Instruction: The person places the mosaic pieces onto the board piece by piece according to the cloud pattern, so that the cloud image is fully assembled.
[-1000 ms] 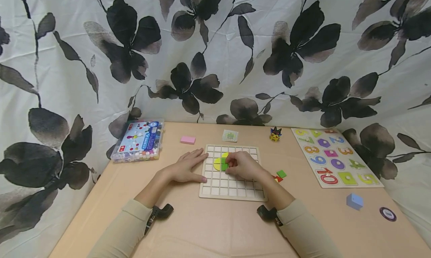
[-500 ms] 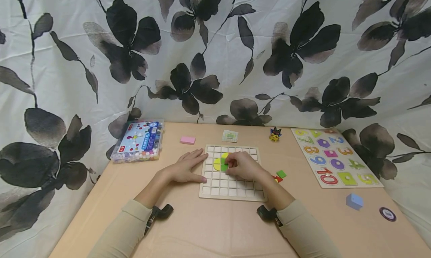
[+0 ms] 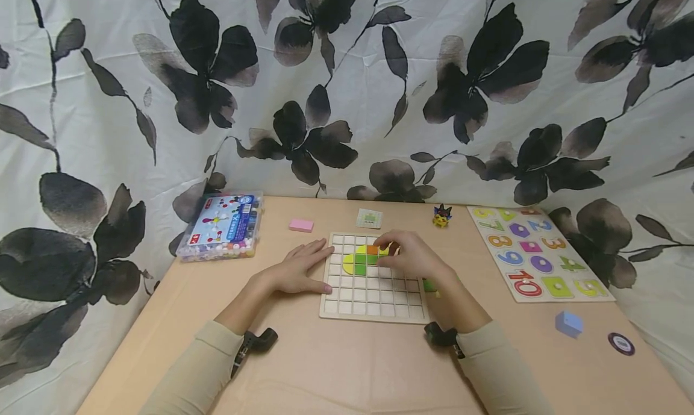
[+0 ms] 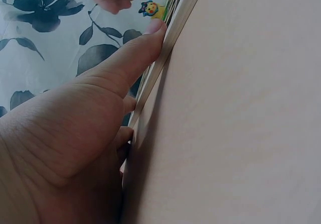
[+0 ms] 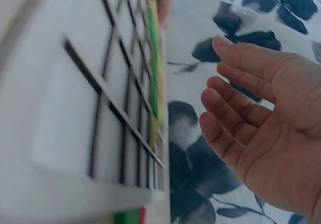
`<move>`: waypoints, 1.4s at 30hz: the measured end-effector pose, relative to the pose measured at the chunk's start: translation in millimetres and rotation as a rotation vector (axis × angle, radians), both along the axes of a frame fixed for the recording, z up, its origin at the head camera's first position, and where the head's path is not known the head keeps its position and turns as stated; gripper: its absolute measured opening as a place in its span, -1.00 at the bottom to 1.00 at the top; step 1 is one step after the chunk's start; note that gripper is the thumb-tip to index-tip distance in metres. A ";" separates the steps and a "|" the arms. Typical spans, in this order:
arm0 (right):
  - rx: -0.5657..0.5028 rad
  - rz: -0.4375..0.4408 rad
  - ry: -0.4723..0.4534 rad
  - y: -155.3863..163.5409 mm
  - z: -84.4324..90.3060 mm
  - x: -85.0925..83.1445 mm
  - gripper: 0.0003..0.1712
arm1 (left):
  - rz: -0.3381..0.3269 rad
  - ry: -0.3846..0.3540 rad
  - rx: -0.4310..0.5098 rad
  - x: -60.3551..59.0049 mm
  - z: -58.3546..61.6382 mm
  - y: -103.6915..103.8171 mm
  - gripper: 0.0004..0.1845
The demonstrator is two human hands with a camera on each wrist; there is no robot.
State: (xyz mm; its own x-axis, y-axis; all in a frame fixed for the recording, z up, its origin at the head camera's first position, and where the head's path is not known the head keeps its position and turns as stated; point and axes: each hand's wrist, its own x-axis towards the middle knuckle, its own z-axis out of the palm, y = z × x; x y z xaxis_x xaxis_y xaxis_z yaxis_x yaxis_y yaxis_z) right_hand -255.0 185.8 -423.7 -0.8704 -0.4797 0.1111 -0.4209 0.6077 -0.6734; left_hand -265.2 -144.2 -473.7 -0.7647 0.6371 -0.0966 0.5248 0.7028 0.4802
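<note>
Both hands (image 3: 303, 269) on grid board (image 3: 374, 300)

grid board (image 3: 374, 303): pale matt wood | table (image 3: 336, 367): smooth matt beige | curtain (image 3: 162, 71): soft wrinkled cloth | bead box (image 3: 222, 227): glossy clear plastic

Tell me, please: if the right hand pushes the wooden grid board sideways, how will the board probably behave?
The grid board looks like a rigid flat wooden slab, so it would probably slide whole rather than bend. It lies flat on the smooth table, so tipping seems unlikely. The left hand presses against its left edge, which should check any slide that way. The coloured pieces could shift.
</note>
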 end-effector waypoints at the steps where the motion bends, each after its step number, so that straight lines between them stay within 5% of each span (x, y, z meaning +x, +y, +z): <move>1: -0.002 -0.006 0.000 3.7 2.5 0.4 -0.54 | 0.001 0.001 -0.001 0.0 0.2 -0.2 0.13; 20: 0.023 -0.124 -0.058 93.8 19.9 -8.8 -0.60 | -0.005 -0.002 -0.001 -1.6 0.4 -0.3 0.13; 35: 0.026 -0.036 -0.206 144.8 15.1 -3.8 -0.58 | -0.009 0.001 0.003 0.0 1.8 -0.1 0.13; 42: 0.019 0.006 -0.344 156.1 3.5 -3.0 -0.53 | -0.003 0.001 0.002 0.7 0.2 -1.3 0.12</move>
State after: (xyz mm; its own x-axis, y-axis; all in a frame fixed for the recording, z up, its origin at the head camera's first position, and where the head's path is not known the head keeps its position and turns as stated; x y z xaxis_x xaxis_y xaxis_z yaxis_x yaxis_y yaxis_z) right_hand -258.0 342.0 -420.2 -0.8525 -0.4842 -0.1971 -0.1748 0.6194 -0.7654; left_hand -264.5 -145.5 -473.5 -0.7630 0.6394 -0.0951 0.5271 0.7005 0.4811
